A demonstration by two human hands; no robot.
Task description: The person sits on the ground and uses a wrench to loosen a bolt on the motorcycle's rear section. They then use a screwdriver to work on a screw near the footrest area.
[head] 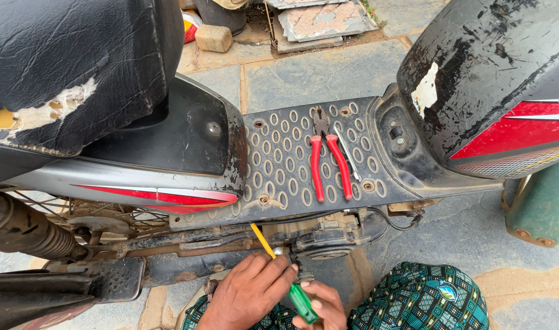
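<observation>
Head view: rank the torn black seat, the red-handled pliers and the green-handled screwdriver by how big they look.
1. Torn black seat, by far the largest, though cut off by the frame and closer to the camera.
2. Red-handled pliers.
3. Green-handled screwdriver; partly hidden by the hands, so its rank below the pliers is unsure.

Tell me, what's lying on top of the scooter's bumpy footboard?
On the footboard lie red-handled pliers and, beside them, a thin metal tool, maybe a wrench. Whatever sits directly beneath the pliers is covered, so I cannot see it.
</observation>
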